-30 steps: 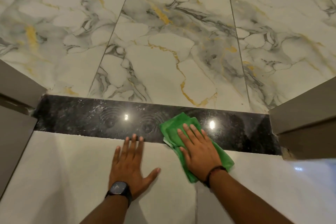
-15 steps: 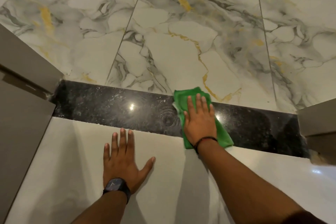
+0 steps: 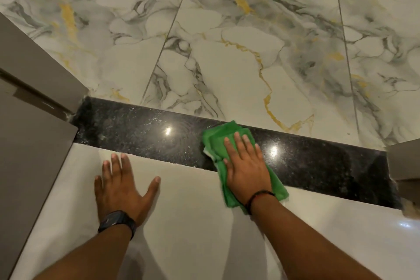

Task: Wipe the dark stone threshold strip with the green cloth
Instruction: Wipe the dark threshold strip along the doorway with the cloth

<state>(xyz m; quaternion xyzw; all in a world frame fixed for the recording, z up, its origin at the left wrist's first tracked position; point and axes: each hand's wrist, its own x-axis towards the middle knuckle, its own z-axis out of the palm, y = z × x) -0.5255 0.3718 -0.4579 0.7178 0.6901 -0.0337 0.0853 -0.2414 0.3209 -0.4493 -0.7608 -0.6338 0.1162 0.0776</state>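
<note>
The dark stone threshold strip [image 3: 141, 134] runs across the doorway from left to lower right, glossy and speckled with white dust. A folded green cloth [image 3: 218, 136] lies across it near the middle, its near end hanging onto the pale tile. My right hand [image 3: 246, 166] presses flat on the cloth, fingers together, pointing away from me. My left hand [image 3: 122, 186] rests flat with spread fingers on the pale floor tile just in front of the strip, left of the cloth, holding nothing.
Grey door frame posts stand at the strip's left end [image 3: 34, 102] and right end [image 3: 406, 161]. White marble tiles with grey and gold veins [image 3: 227, 52] lie beyond the strip. Plain pale tile [image 3: 193, 223] lies on my side.
My right hand has slid the cloth back toward me a little after pushing it to the strip's far edge. The left hand stays planted on the tile.
</note>
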